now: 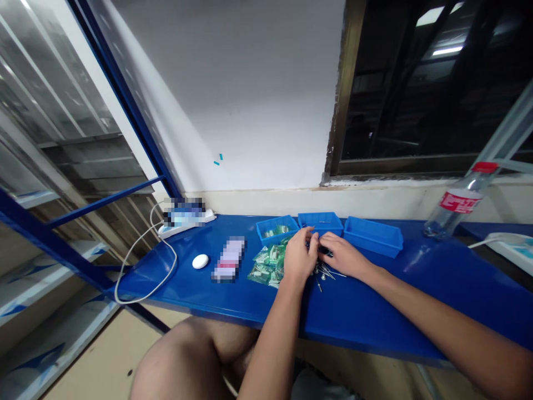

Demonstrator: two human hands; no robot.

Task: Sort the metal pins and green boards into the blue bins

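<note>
Left hand is over the desk, palm down, fingers bent and pointing away from the wearer. Its forearm runs up steeply from the bottom edge of the view. Right hand comes in from the lower right, forearm long and slanting, fingers curled toward the left hand. Fingertips of the two nearly meet, just short of the middle blue bin.

Small dark item at the right fingertips, partly covered; can't tell what it is or whether it's gripped. Left grasp: can't tell either, fingers screen whatever is under them. Neither hand is spread flat.

Thin metal pins lie loose on the desk just below the fingers, wearer's side, pointing several ways. Some run under the hands, so no count. Green-and-white packets sit directly left of the left hand, which covers their right edge.

Left blue bin is beyond the packets, with similar pieces in it. Middle bin straight beyond the hands, contents mostly blocked and too small to read. Right blue bin beyond the right hand.

Further left of the hands: pixelated phone-like item, white oval object. Bottle well right, red cap.
</note>
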